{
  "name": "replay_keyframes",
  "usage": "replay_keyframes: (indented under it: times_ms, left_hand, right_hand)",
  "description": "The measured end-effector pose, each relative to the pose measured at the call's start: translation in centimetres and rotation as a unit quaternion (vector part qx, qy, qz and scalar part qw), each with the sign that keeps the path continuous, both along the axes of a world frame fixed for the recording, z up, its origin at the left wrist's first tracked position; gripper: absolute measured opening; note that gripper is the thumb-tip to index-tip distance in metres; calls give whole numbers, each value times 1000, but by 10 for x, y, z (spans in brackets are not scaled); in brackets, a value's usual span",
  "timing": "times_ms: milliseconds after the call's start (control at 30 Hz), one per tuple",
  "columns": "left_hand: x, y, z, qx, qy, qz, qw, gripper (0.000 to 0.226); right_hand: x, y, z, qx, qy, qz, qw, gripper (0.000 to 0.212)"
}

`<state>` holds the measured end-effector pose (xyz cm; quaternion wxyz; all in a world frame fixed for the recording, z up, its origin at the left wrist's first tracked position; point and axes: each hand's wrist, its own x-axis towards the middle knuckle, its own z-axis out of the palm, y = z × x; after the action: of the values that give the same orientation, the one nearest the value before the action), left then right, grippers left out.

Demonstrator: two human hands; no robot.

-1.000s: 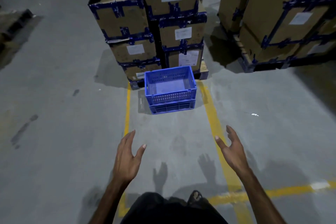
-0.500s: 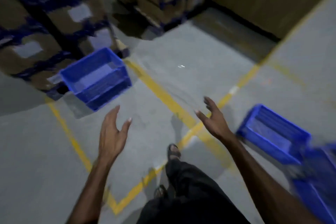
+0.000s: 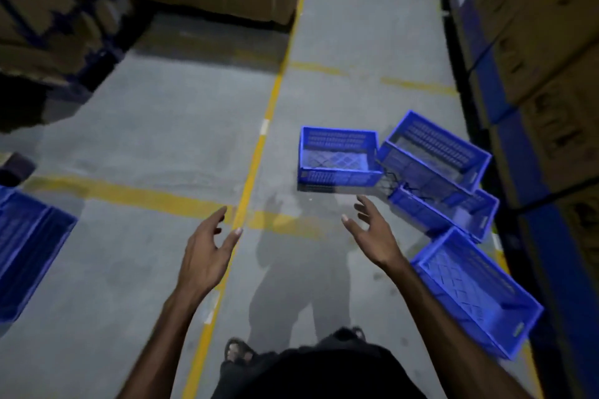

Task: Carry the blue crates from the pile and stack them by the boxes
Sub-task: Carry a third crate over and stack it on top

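Note:
A loose pile of several blue plastic crates lies on the floor at the right. Its nearest upright crate point(image 3: 338, 165) sits just beyond my right hand point(image 3: 372, 235). A tilted crate point(image 3: 434, 152) leans behind it, and another crate point(image 3: 476, 291) lies closer to me at the right. The stacked blue crate point(image 3: 26, 249) shows at the far left edge. My left hand point(image 3: 207, 249) and my right hand are both held out in front of me, fingers spread, holding nothing and touching no crate.
Tall stacks of cardboard boxes point(image 3: 531, 42) line the right side, and more boxes point(image 3: 55, 6) stand at the back left. Yellow floor lines point(image 3: 259, 146) cross the grey concrete aisle. My sandalled foot point(image 3: 238, 350) shows at the bottom.
My view has swung right, away from the crate stacked by the boxes and onto the pile. The pile now lies just ahead of my right hand. Both hands stay empty.

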<state>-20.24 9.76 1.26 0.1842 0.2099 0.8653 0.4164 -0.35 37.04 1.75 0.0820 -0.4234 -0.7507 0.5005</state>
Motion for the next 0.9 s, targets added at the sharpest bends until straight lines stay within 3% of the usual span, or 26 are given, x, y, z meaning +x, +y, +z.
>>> replay_keyframes:
  times_ms: [100,167,300,400,433,533,667,800,900]
  left_hand:
    - [24,66,7,2,10,-38,999,58]
    - [46,112,8,-1,16,-61,998,57]
    - [98,201,5,12,15,-115,993,55]
    - [137,260,0,15,5,-167,986,60]
    - [149,278,-1,14,3,-182,983,62]
    - [182,324,-2,5,3,-238,971,59]
    - [212,372,-4,-11,8,-306,952,59]
    - [232,418,-17,-27,7,-376,926,59]
    - [246,457,-32,-36,1,-420,907,56]
  right_hand:
    - [61,48,-1,-5,26,-50,998,119]
    - [104,82,-5,-7,31,-77,997,126]
    - [181,136,-13,-11,26,-128,991,110]
    - [236,168,-19,-20,23,-187,982,79]
    - [254,177,-21,-25,23,-207,978,79]
    - [303,195,-32,-43,41,-286,956,113]
    - [354,202,-46,-68,58,-370,925,110]
    - [390,204,-46,-80,33,-433,897,71]
    - [411,209,-50,-85,9,-467,880,61]
